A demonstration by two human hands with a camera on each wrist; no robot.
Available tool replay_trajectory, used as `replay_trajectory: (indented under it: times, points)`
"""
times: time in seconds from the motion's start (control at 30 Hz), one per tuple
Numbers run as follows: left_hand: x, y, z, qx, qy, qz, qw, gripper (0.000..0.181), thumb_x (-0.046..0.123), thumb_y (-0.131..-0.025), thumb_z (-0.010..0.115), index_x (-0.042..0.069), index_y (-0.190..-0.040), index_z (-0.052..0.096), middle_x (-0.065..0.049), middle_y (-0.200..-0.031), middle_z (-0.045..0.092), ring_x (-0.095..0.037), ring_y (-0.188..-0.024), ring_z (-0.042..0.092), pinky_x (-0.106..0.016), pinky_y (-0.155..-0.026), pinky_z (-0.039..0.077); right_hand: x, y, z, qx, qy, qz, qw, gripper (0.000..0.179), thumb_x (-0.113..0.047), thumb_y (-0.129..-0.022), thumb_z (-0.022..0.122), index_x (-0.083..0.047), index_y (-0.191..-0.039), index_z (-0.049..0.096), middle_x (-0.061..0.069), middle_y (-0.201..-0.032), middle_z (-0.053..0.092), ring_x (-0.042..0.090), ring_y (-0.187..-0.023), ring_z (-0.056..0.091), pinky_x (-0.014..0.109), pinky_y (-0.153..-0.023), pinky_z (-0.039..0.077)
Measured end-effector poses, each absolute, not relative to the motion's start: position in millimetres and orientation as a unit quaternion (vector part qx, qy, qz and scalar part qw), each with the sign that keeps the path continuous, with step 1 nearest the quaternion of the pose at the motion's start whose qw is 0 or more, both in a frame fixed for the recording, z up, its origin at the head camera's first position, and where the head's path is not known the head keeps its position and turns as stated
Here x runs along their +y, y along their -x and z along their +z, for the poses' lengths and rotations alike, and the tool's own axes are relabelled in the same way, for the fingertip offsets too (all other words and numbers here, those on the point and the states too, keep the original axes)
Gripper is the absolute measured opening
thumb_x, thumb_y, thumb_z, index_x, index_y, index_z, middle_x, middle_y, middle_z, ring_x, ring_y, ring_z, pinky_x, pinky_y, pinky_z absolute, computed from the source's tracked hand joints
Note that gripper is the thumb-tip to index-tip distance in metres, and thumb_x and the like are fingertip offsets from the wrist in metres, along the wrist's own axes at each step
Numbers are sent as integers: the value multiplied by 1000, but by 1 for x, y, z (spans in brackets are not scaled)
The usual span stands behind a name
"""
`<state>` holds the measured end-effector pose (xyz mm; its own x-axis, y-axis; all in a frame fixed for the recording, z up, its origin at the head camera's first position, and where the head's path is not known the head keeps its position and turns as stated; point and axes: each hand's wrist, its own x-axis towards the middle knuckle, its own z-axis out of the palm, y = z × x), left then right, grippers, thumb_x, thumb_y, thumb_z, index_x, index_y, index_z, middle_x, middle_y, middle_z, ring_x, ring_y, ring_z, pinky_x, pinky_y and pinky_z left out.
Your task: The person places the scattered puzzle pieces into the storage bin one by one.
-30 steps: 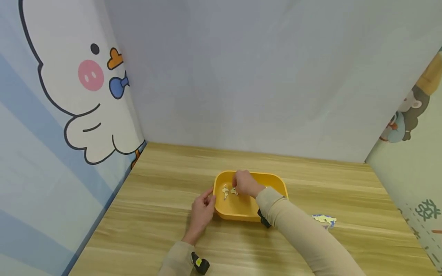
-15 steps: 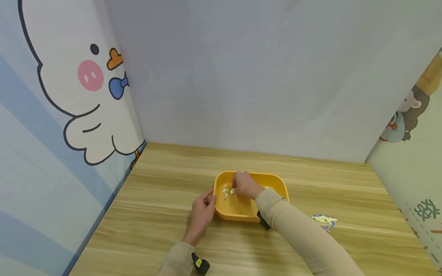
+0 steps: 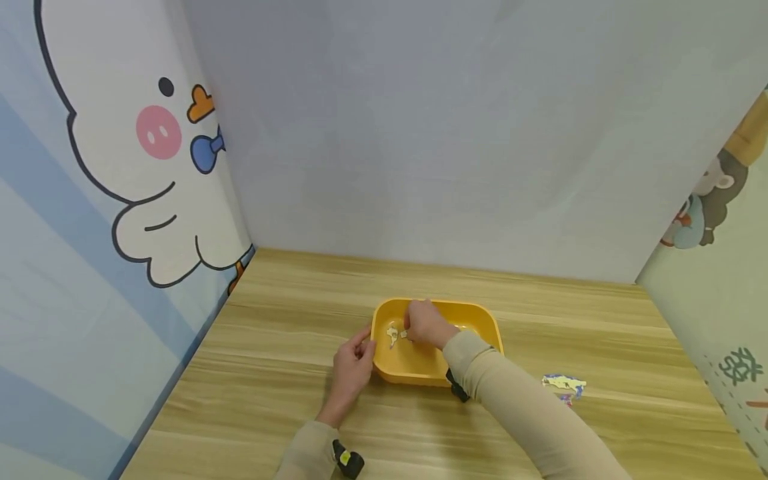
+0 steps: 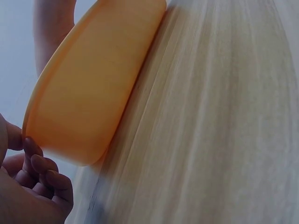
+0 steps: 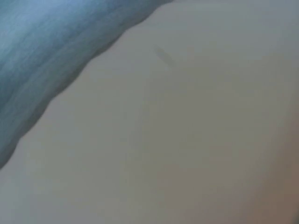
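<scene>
A shallow yellow plastic bin [image 3: 414,379] stands on the wood-grain table. My left hand [image 3: 352,365] pinches its left rim between thumb and fingers, which the left wrist view shows close up. Inside the bin is my right hand [image 3: 427,323], fingers curled downward, with a small pale irregular piece [image 3: 404,334] at its fingertips, mostly covered by the hand. Just left of it, a second pale, jagged-edged piece [image 3: 393,335] lies on the bin floor. The right wrist view holds only blurred skin and a strip of sleeve [image 5: 60,51].
Right of the bin, beyond the right forearm [image 3: 528,413], several flat cut-out pieces [image 3: 564,383] in pale yellow, blue and purple lie on the table [image 3: 288,293]. A grey backdrop [image 3: 432,147] rises behind, with printed cloth panels [image 3: 66,280] at both sides.
The small piece at the right fingertips has turned and shifted slightly left, with less of it showing. The right hand moves only a little; the left hand and bin stay almost still.
</scene>
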<state>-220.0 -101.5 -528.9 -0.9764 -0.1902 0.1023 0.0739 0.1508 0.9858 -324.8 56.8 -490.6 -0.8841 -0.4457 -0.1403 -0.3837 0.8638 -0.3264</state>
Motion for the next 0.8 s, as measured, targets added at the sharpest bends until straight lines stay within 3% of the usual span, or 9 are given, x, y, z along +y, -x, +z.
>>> replay_trajectory:
  times: [0.1, 0.2, 0.53, 0.8]
  points:
    - [-101, 220, -529, -753, -35, -649, 100, 32, 1, -92, 58, -6, -124, 60, -1, -64, 48, -9, -53, 43, -19, -45, 35, 58, 324, -492, 959, 211, -151, 110, 7, -3, -73, 77, -6, -77, 72, 3, -79, 65, 21, -74, 57, 33, -69, 51]
    - [-101, 219, -530, -755, -38, -647, 98, 32, 2, -93, 58, -5, -124, 60, -1, -65, 48, -9, -54, 43, -19, -45, 35, 59, 324, -493, 958, 214, -154, 109, 8, -2, -73, 77, -6, -77, 72, 3, -79, 65, 21, -75, 56, 32, -68, 50]
    - [-101, 217, -531, -754, -52, -647, 97, 33, 4, -93, 58, -2, -125, 60, -1, -66, 47, -10, -55, 43, -19, -46, 36, 63, 320, -485, 957, 221, -155, 106, 12, 2, -79, 70, -3, -88, 75, 9, -93, 67, 32, -96, 59, 39, -83, 50]
    - [-102, 219, -531, -759, -44, -642, 103, 32, 4, -93, 58, -4, -124, 60, -1, -65, 48, -9, -53, 43, -19, -45, 36, 71, 320, -471, 959, 219, -148, 106, 15, 2, -81, 69, 0, -96, 73, 12, -96, 65, 31, -97, 58, 39, -84, 49]
